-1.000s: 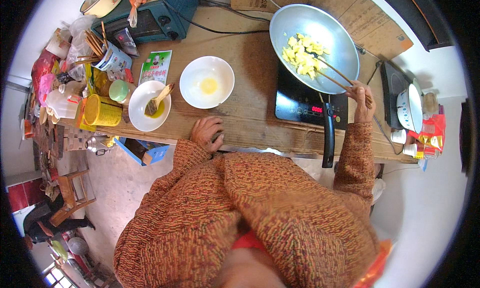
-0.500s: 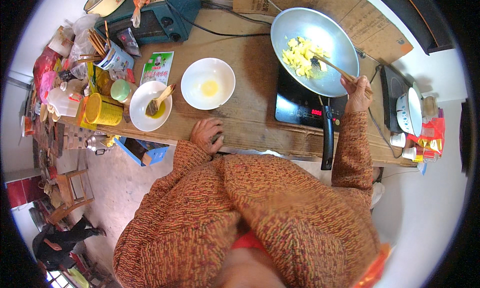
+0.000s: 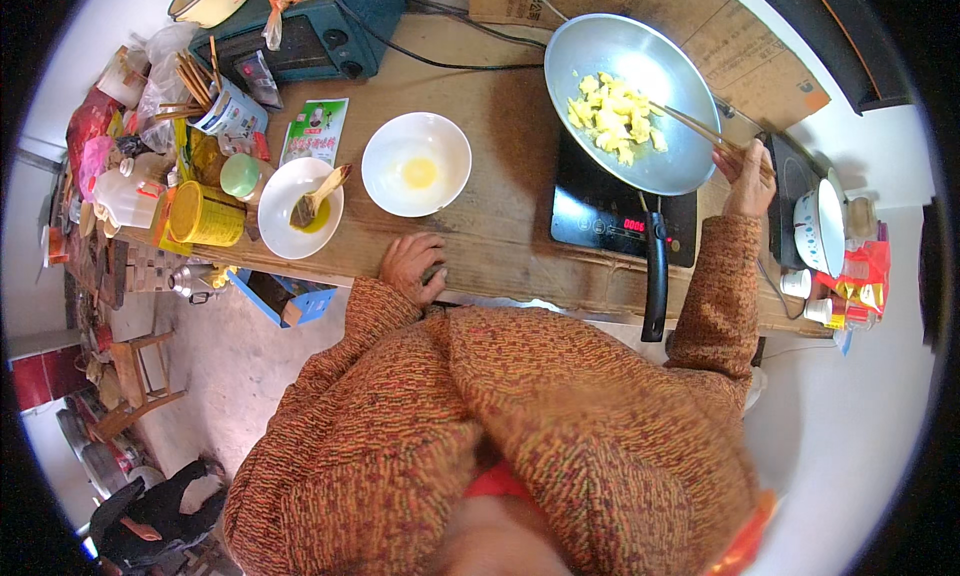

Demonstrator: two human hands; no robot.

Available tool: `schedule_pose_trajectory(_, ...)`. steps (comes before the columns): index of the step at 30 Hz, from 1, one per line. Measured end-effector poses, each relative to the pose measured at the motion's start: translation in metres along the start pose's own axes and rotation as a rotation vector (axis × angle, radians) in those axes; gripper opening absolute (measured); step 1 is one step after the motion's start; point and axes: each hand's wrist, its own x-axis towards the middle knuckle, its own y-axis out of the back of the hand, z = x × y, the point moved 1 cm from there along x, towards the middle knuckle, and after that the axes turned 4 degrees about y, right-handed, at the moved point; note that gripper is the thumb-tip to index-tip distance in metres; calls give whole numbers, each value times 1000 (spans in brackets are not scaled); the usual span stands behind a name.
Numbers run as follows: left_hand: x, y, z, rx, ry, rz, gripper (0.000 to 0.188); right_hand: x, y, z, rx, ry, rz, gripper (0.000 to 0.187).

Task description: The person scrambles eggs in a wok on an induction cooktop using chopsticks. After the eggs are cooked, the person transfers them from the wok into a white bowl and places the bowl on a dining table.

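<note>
My right hand (image 3: 745,179) grips a pair of wooden chopsticks (image 3: 692,124) at the wok's right rim. Their tips reach the edge of yellow scrambled egg pieces (image 3: 611,116) lying in the wok. The silver wok (image 3: 672,66) sits tilted over a black induction cooker (image 3: 580,211), its black handle (image 3: 655,286) pointing toward me. My left hand (image 3: 412,268) rests at the table's front edge, fingers curled; what they hold, if anything, is hidden. Beyond it stands a white bowl (image 3: 440,141) with a little yellow liquid at the bottom.
A smaller white bowl (image 3: 275,201) at the left holds a brush (image 3: 320,191) in oil. Around it are a yellow tin (image 3: 205,216), a green-lidded jar (image 3: 240,178) and a green packet (image 3: 315,131). A teal oven (image 3: 300,41) stands behind; an enamel pot (image 3: 820,226) is at right.
My right hand has moved right with the chopsticks, drawing their tips back from the middle of the egg to its right edge. The egg pieces have shifted slightly. My left hand stays put.
</note>
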Motion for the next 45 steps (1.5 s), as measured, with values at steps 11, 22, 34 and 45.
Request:
schedule_pose_trajectory(11, 2, 4, 6, 12, 26, 4, 22, 27, -24, 70, 122, -274, 191, 30)
schedule_pose_trajectory(22, 1, 3, 5, -7, 34, 28, 22, 10, -39, 53, -59, 86, -204, 23)
schedule_pose_trajectory(34, -1, 0, 0, -27, 15, 27, 23, -17, -38, -18, -489, 194, -537, 14)
schedule_pose_trajectory(45, -2, 2, -2, -51, 9, 31, 24, -40, -48, 9, -239, 1, -518, 21)
